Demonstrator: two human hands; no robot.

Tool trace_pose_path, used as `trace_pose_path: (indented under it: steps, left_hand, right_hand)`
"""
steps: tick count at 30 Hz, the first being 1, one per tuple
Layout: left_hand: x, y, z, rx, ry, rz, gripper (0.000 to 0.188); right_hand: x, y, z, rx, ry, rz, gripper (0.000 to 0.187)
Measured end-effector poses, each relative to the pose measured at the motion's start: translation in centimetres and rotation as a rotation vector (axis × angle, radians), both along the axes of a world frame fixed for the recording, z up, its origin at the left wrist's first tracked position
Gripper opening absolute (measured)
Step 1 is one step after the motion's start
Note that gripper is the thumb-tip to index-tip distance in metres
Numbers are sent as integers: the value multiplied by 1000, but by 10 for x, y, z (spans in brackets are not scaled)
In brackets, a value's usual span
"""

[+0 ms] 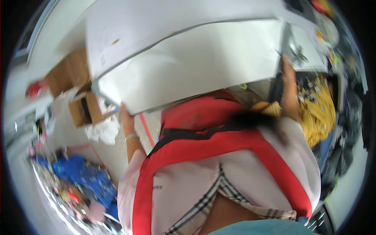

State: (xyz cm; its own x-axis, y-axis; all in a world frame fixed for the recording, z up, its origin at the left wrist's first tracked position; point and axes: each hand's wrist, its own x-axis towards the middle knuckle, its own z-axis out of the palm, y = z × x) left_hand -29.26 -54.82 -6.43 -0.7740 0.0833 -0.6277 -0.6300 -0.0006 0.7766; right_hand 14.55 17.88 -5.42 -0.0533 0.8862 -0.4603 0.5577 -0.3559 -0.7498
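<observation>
A long white panel [196, 66] with grey edges lies slanted in front of my body; whether it is a tray, a drawer or a flat board I cannot tell. My left hand [127, 118] holds its near left corner, with the fingers mostly hidden under the edge. At the right end, my right hand [288, 74] grips the panel's side, fingers pointing away from me. A dark strip [276, 88] runs down beside that hand. Beyond the panel is a larger white surface [156, 19].
Open cardboard boxes [85, 111] and crumpled white plastic [105, 131] are on the floor at left, near a blue bin or sheet [84, 174]. Yellow fabric [318, 111] fills a container at right, with black bags [346, 129] beside it. My red apron [199, 111] hangs below the panel.
</observation>
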Motion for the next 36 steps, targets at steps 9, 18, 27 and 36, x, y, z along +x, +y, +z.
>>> trace_pose_path:
  steps: [9,18,27,36]
  left_hand:
    - [3,-3,15,141,-156,321,47]
    - [0,16,41,-73,-97,9,61]
    - [45,50,58,-113,74,-118,73]
    - [58,33,6,134,-237,29,72]
  right_hand:
    - [-44,-23,40,-284,375,80,79]
    - [-46,-10,25,-349,390,89,58]
    - [-30,-5,23,-360,404,215,67]
    - [-41,-43,20,-290,804,30,56]
